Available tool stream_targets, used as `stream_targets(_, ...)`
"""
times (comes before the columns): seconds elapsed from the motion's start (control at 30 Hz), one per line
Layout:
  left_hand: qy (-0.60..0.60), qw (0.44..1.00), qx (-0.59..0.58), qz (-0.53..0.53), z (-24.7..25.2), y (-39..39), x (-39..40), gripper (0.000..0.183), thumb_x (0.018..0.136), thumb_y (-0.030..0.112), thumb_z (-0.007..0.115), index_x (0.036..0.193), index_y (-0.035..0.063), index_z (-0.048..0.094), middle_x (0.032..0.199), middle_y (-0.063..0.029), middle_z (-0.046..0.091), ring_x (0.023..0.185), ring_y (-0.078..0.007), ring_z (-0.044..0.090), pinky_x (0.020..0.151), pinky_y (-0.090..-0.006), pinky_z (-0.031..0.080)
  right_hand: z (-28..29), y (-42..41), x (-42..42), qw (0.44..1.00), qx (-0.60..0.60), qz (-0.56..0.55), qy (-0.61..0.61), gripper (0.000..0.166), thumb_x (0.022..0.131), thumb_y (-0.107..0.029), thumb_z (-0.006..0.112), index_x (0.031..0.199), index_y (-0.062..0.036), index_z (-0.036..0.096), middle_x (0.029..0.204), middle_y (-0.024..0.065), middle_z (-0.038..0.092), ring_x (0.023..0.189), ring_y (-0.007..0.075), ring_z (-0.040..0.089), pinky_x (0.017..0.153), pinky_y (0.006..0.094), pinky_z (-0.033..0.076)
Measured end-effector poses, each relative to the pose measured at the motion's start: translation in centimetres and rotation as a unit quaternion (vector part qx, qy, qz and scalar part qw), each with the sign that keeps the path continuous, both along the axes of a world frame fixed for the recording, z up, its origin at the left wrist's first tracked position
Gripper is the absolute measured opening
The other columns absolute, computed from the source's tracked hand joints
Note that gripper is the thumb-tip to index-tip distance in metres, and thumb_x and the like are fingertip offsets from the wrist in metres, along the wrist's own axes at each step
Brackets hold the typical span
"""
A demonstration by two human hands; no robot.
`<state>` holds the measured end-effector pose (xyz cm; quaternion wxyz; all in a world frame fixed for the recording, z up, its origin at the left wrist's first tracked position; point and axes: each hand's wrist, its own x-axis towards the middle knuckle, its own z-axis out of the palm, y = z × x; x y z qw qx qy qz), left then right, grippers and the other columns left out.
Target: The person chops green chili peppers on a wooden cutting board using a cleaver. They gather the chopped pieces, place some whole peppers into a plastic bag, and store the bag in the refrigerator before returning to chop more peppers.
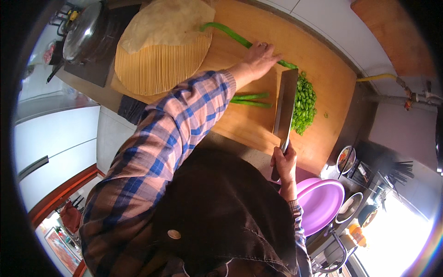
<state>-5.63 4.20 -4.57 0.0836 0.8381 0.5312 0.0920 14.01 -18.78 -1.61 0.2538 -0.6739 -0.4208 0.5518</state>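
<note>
My left hand (pixel 260 59) presses long green stalks (pixel 235 35), which look like scallions or green beans, against the wooden cutting board (pixel 238 121). The fingers of my right hand (pixel 285 161) wrap the handle of a cleaver (pixel 286 100). The cleaver's blade stands at the cut end of the stalks, beside a heap of chopped green pieces (pixel 304 105). Two more green stalks (pixel 254 100) lie on the board between my left forearm and the blade.
A round slatted mat (pixel 162 69) bearing thin dough sheets (pixel 169 24) lies at the board's upper left. Beyond it sits a lidded pot (pixel 83 33). Purple basins (pixel 320 207) stand at lower right, near metal bowls (pixel 349 207) and a faucet (pixel 341 254). A wall runs behind the board.
</note>
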Motion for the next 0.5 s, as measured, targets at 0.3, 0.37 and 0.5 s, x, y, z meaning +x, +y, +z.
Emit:
stream_targets(0.3, -0.076, 0.988, 0.128, -0.041, -2.5, -2.8, -3.2, 0.044, 0.075, 0.007, 0.050, 0.117, 0.0184, 0.057, 0.116, -0.0106, 0.048, 0.110, -0.0297, 0.043, 0.095, -0.0429, 0.035, 0.4, -0.5, -1.1, 0.998, 0.008, -0.053, 0.029, 0.017, 0.081, -0.006, 0.050, 0.097, -0.0012, 0.051, 0.051, 0.0011, 0.046, 0.041, 0.0093, 0.046, 0.037, 0.0249, 0.037)
stream_targets(0.37, -0.101, 0.987, 0.128, -0.001, -3.9, -3.2, -4.9, 0.040, 0.074, 0.003, 0.053, 0.112, 0.0150, 0.059, 0.115, -0.0111, 0.050, 0.106, -0.0292, 0.047, 0.089, -0.0388, 0.041, 0.3, -0.5, -1.1, 0.998, -0.002, -0.056, 0.021, 0.012, 0.081, -0.006, 0.050, 0.092, -0.0017, 0.050, 0.051, 0.0013, 0.046, 0.041, 0.0096, 0.046, 0.038, 0.0249, 0.038)
stream_targets(0.5, -0.167, 0.978, 0.116, 0.046, -4.4, -2.4, -6.9, 0.026, 0.075, 0.005, 0.059, 0.100, 0.0071, 0.061, 0.100, -0.0115, 0.056, 0.093, -0.0298, 0.054, 0.080, -0.0386, 0.044, 0.4, -0.3, -1.2, 0.998, 0.002, -0.053, 0.023, 0.014, 0.081, -0.007, 0.050, 0.094, -0.0019, 0.050, 0.051, 0.0016, 0.046, 0.041, 0.0098, 0.046, 0.038, 0.0249, 0.038)
